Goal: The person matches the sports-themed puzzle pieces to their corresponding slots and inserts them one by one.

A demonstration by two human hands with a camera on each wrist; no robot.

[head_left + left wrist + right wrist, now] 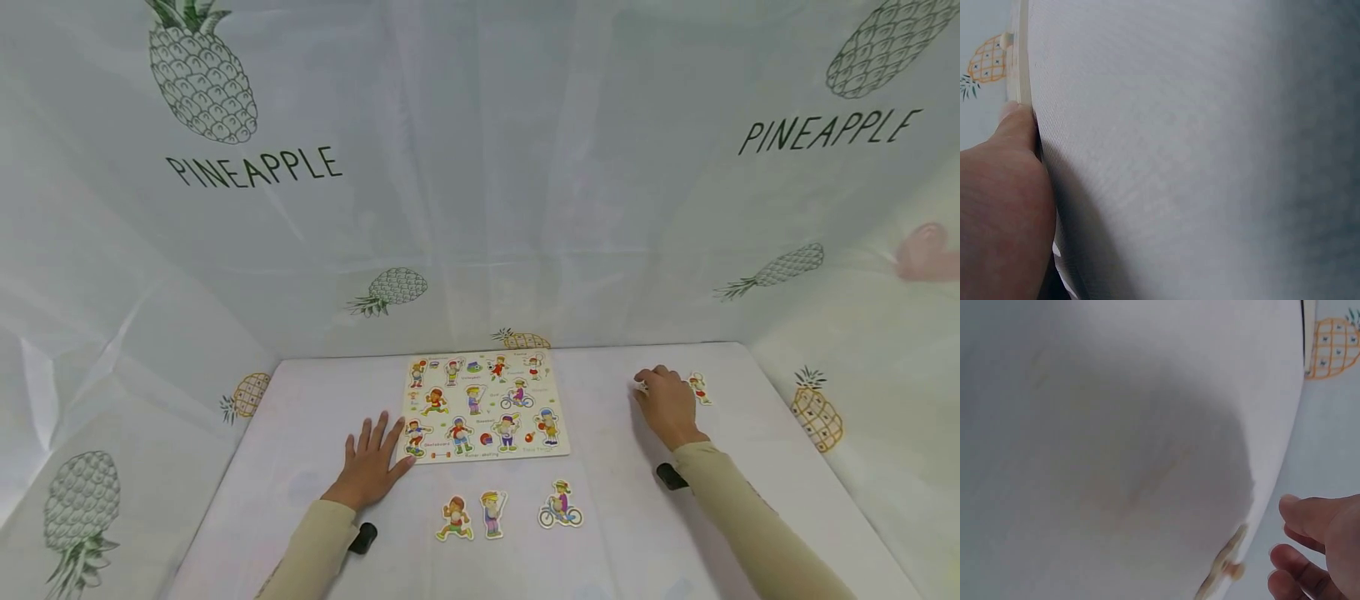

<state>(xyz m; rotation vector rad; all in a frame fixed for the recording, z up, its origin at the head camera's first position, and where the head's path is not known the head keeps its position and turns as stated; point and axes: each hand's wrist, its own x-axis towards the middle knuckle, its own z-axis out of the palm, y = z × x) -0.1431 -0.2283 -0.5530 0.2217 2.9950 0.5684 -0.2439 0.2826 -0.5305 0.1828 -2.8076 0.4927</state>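
My left hand lies with spread fingers on the table, its fingertips and thumb at the left edge of a wooden picture puzzle board. In the left wrist view the thumb meets the board's edge. My right hand hovers over the table to the board's right, fingers slightly bent and thumb apart from them, holding nothing. Just right of it lies a knobbed puzzle piece of a figure in red and white. The right wrist view shows a piece's knob beside the fingers, not touching them.
Three loose pieces lie in front of the board: a runner, a figure with a stick and a cyclist. A pineapple-printed cloth rises behind the white table and at its sides.
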